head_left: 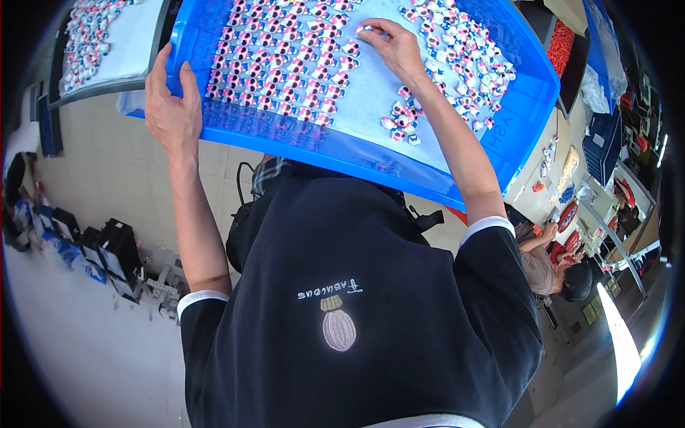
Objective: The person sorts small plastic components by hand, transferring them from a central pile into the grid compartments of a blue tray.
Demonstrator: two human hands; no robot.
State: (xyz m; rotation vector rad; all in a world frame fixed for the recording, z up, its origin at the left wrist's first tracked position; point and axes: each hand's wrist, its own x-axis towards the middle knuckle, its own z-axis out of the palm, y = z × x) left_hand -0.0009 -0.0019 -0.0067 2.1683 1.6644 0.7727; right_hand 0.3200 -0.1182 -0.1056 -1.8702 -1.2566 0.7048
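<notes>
A blue plastic tray [428, 182] lined with white sheet is in front of me. Small white, pink and blue figures [285, 60] stand in close rows on its left part; a loose heap of the same figures [464, 64] covers the right. My left hand [175, 107] grips the tray's wall at the near left corner, thumb and fingers on either side of it. Over the strip between rows and heap, my right hand [392, 46] is closed in a pinch on a small white figure [361, 30], mostly hidden by the fingertips.
At the upper left is another tray [114, 85] of similar figures. A dark container of red pieces [561, 46] stands beyond the tray's right side. Farther right, a person [546, 264] works at a table with small parts. Black crates [118, 250] sit on the left.
</notes>
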